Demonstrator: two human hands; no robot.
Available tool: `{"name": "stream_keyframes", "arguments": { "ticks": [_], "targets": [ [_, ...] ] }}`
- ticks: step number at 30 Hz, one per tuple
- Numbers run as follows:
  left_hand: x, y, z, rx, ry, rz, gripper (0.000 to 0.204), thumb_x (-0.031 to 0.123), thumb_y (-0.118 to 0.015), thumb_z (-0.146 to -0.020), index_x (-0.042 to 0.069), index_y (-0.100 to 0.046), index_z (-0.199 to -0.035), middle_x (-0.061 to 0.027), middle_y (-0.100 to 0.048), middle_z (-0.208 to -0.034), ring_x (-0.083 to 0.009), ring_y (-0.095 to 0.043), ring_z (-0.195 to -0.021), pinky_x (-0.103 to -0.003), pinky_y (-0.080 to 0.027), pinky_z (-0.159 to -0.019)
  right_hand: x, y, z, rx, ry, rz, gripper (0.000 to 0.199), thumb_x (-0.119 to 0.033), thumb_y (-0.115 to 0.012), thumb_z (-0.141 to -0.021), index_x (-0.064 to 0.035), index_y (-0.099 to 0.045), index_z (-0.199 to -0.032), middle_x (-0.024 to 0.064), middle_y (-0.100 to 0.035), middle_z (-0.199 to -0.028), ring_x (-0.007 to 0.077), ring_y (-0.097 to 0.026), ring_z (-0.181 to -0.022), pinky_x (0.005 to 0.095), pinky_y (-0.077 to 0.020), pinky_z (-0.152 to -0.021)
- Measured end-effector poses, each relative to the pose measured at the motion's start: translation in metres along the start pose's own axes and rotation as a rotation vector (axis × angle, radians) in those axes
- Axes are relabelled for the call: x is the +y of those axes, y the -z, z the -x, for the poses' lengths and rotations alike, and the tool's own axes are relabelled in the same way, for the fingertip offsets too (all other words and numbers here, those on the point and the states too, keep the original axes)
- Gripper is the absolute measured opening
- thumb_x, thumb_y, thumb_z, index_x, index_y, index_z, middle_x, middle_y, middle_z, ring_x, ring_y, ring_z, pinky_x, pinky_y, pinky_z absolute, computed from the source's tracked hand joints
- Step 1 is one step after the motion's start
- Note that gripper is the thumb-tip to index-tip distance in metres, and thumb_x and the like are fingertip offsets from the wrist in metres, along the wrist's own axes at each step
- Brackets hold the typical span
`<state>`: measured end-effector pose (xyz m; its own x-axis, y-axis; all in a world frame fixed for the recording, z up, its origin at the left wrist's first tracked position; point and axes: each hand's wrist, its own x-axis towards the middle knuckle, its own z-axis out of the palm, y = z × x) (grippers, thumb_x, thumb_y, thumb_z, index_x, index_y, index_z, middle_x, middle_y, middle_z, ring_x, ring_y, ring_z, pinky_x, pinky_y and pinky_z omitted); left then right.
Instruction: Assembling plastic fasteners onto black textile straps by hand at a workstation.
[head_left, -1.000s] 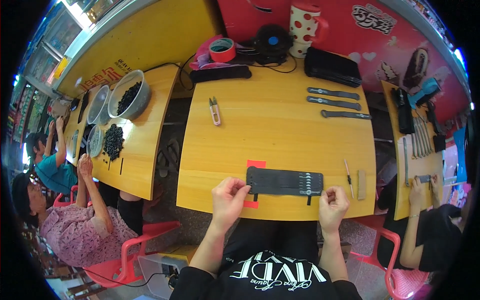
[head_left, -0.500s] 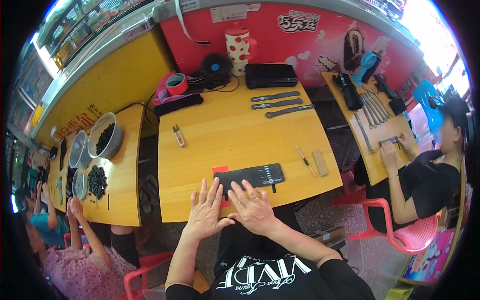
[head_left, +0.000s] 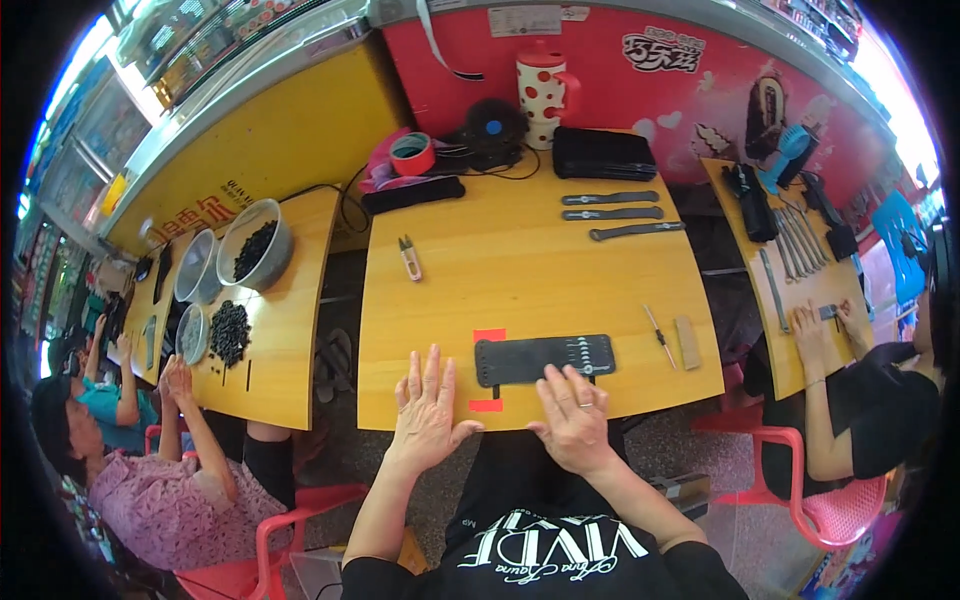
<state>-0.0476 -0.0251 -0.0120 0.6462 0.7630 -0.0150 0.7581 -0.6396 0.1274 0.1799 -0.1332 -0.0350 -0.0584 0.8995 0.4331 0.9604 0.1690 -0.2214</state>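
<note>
A flat dark rectangular piece (head_left: 525,362) with a column of white marks near its right end lies on the wooden table (head_left: 480,270) before me. It lies between two strips of red tape (head_left: 490,335). My right hand (head_left: 575,418) rests with fingers spread at its near right edge, fingertips on or just over it. My left hand (head_left: 427,412) is open, palm down at the table's front edge, apart from the piece on its left. Thread snips (head_left: 411,262) lie farther back on the left. To the right are a thin pointed tool (head_left: 660,337) and a beige block (head_left: 687,343).
Three grey straps (head_left: 612,199), a stack of black pieces (head_left: 603,154), a spotted tumbler (head_left: 541,100) and a tape roll (head_left: 412,154) sit along the back. People work at side tables left and right, one with bowls (head_left: 255,245) of black parts.
Both hands were together on the dark piece. The left has moved off it to the left and the right has slid toward its right end. The whole view has shifted.
</note>
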Motion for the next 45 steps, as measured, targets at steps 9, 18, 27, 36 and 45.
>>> {"name": "stream_keyframes", "arguments": {
  "ticks": [9,18,27,36,45],
  "targets": [
    [0.007,0.001,-0.004,0.014,-0.158,-0.003,0.081,0.072,-0.054,-0.082,0.023,-0.047,-0.145,-0.0156,-0.018,-0.161,-0.0446,-0.012,-0.147,-0.058,-0.022,-0.109,0.0,0.0,-0.007,0.056,-0.019,0.016,0.052,-0.043,-0.062,-0.089,-0.004,-0.064,-0.123,0.0176,-0.052,-0.139,0.0335,-0.045,-0.129,0.0464,-0.0333,-0.101],
    [0.004,-0.001,-0.008,0.019,-0.227,0.03,0.086,0.073,-0.053,-0.081,0.016,-0.047,-0.145,-0.013,-0.022,-0.161,-0.0428,-0.015,-0.147,-0.057,-0.022,-0.109,-0.015,-0.004,-0.019,-0.092,0.033,0.053,0.062,-0.055,-0.051,-0.092,-0.0064,-0.06,-0.13,0.0082,-0.043,-0.15,0.0301,-0.033,-0.14,0.0503,-0.0284,-0.104],
    [0.008,0.002,-0.014,-0.062,-0.275,0.011,0.096,0.072,-0.058,-0.076,0.004,-0.047,-0.143,-0.0068,-0.026,-0.161,-0.0366,-0.017,-0.149,-0.058,-0.022,-0.11,-0.017,-0.014,-0.022,-0.134,0.016,0.082,0.069,-0.061,-0.052,-0.088,-0.0069,-0.061,-0.13,0.0071,-0.042,-0.151,0.0298,-0.025,-0.145,0.0524,-0.0266,-0.106],
    [0.009,0.001,-0.013,-0.041,-0.291,-0.023,0.096,0.074,-0.052,-0.079,0.001,-0.046,-0.142,-0.0096,-0.029,-0.159,-0.0373,-0.019,-0.148,-0.054,-0.019,-0.112,0.03,0.013,0.015,-0.161,-0.221,0.301,0.075,-0.064,-0.044,-0.091,-0.0036,-0.057,-0.134,0.0101,-0.038,-0.154,0.0341,-0.027,-0.143,0.055,-0.0256,-0.104],
    [0.004,-0.001,-0.011,0.081,-0.246,0.159,0.086,0.071,-0.053,-0.081,0.008,-0.051,-0.14,-0.0085,-0.032,-0.158,-0.0412,-0.019,-0.147,-0.055,-0.021,-0.11,0.053,0.033,0.011,0.03,-0.27,0.196,0.056,-0.053,-0.058,-0.09,-0.0093,-0.065,-0.123,0.0193,-0.045,-0.144,0.0379,-0.037,-0.134,0.0508,-0.0305,-0.1]
  ]
}}
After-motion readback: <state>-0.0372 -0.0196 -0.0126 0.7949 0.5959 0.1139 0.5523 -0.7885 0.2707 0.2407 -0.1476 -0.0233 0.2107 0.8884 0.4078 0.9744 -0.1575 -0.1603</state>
